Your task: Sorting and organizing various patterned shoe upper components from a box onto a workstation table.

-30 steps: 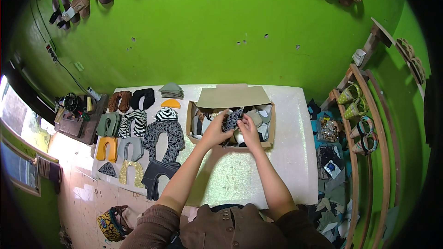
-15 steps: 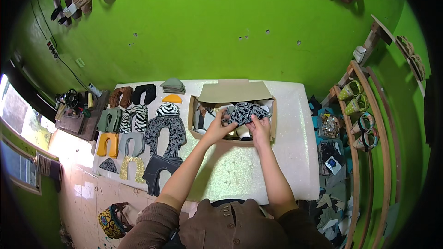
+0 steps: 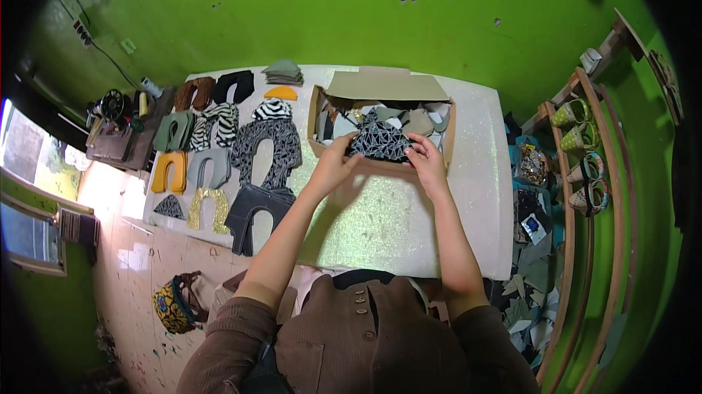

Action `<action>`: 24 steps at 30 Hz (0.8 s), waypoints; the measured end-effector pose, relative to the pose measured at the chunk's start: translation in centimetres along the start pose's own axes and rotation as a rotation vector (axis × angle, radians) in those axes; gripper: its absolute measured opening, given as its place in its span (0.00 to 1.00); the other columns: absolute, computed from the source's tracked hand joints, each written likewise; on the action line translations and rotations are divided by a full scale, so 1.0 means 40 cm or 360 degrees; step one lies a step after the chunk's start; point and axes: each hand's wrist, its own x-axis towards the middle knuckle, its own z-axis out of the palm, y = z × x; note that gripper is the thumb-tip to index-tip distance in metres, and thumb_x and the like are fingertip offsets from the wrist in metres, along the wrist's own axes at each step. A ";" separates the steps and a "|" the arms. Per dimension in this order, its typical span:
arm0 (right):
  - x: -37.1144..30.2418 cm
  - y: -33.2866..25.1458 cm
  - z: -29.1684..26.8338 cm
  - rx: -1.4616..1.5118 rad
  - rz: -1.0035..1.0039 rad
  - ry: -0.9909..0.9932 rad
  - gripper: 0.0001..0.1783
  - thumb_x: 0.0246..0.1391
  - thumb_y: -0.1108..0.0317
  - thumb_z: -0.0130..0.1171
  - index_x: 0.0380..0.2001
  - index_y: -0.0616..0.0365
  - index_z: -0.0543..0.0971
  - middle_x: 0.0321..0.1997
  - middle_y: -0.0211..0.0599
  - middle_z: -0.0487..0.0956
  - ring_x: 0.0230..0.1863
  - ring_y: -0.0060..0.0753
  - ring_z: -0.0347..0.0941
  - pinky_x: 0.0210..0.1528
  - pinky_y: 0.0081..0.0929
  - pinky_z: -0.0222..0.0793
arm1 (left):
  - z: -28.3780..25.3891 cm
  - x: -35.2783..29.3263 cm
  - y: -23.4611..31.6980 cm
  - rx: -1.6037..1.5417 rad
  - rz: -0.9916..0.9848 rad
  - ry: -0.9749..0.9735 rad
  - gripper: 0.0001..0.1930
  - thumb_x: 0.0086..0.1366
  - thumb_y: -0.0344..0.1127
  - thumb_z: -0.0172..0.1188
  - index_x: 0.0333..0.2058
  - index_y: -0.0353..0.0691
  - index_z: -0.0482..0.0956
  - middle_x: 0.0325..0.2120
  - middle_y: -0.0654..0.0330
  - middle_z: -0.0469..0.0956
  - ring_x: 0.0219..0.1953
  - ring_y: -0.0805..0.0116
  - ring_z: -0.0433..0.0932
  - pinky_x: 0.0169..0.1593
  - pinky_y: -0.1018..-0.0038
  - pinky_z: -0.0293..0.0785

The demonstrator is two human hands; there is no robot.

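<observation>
Between both hands I hold a half-round black cut piece with a pale broken-line pattern (image 3: 380, 141), over the near side of an open cardboard box (image 3: 447, 147). My left hand (image 3: 335, 166) pinches its left end, and my right hand (image 3: 428, 160) grips its right end. Loose cut pieces in white, grey, green and brown fill the box behind it. Left of the box lies a stack of U-shaped pieces (image 3: 243, 147) in a like pattern, topped by a zebra-striped piece (image 3: 272, 109). A small triangular patterned piece (image 3: 169, 207) rests near the table's left edge.
More stacks of cut pieces cover the table's left side, among them yellow ones (image 3: 170, 172) and dark ones (image 3: 257, 217). A sewing machine (image 3: 112, 106) stands at far left. To the right are a wooden rack (image 3: 618, 233) with sandals and a heap of scraps (image 3: 523, 284).
The patterned piece has come down toward me, to the box's near edge, and now spreads wider between my hands. The whole view has tilted downward.
</observation>
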 end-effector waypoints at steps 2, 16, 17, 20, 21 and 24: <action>-0.008 0.021 0.019 -0.0012 -0.0055 -0.0024 0.17 0.54 0.76 0.49 0.49 0.60 0.68 0.37 0.30 0.72 0.36 0.17 0.69 0.35 0.15 0.72 | -0.003 -0.031 0.020 0.0158 0.0021 0.0004 0.28 0.54 0.32 0.59 0.54 0.35 0.62 0.39 0.50 0.71 0.37 0.62 0.72 0.35 0.74 0.69; -0.080 0.094 0.224 -0.0335 -0.0109 -0.0315 0.20 0.52 0.78 0.49 0.51 0.60 0.67 0.43 0.36 0.73 0.41 0.22 0.69 0.40 0.18 0.67 | -0.123 -0.228 -0.054 0.0160 -0.0216 0.0285 0.27 0.54 0.29 0.58 0.53 0.34 0.62 0.37 0.47 0.69 0.41 0.50 0.70 0.46 0.66 0.65; -0.085 0.095 0.245 -0.0277 -0.0053 -0.0320 0.20 0.52 0.78 0.49 0.51 0.60 0.67 0.43 0.37 0.73 0.41 0.22 0.69 0.40 0.18 0.67 | -0.136 -0.239 -0.062 0.0161 -0.0244 0.0298 0.27 0.54 0.29 0.58 0.53 0.34 0.62 0.38 0.47 0.69 0.41 0.50 0.69 0.46 0.66 0.65; -0.095 0.140 0.300 -0.0269 -0.0051 -0.0303 0.20 0.53 0.79 0.48 0.51 0.59 0.67 0.43 0.37 0.72 0.39 0.21 0.69 0.39 0.17 0.68 | -0.184 -0.272 -0.074 0.0028 -0.0479 0.0279 0.28 0.52 0.27 0.59 0.53 0.36 0.63 0.38 0.50 0.69 0.38 0.59 0.72 0.39 0.72 0.69; -0.100 0.150 0.319 -0.0224 -0.0005 -0.0289 0.21 0.53 0.80 0.48 0.51 0.59 0.67 0.42 0.37 0.72 0.39 0.20 0.69 0.38 0.17 0.68 | -0.200 -0.282 -0.077 -0.0103 -0.0657 0.0238 0.29 0.52 0.27 0.60 0.54 0.37 0.63 0.38 0.51 0.69 0.35 0.64 0.72 0.36 0.75 0.69; -0.101 0.180 0.376 -0.0154 0.0031 -0.0280 0.20 0.53 0.80 0.47 0.51 0.59 0.67 0.42 0.37 0.72 0.37 0.20 0.69 0.36 0.16 0.68 | -0.246 -0.321 -0.127 -0.0345 -0.0664 0.0383 0.28 0.51 0.24 0.60 0.53 0.38 0.64 0.36 0.59 0.69 0.24 0.77 0.64 0.30 0.82 0.66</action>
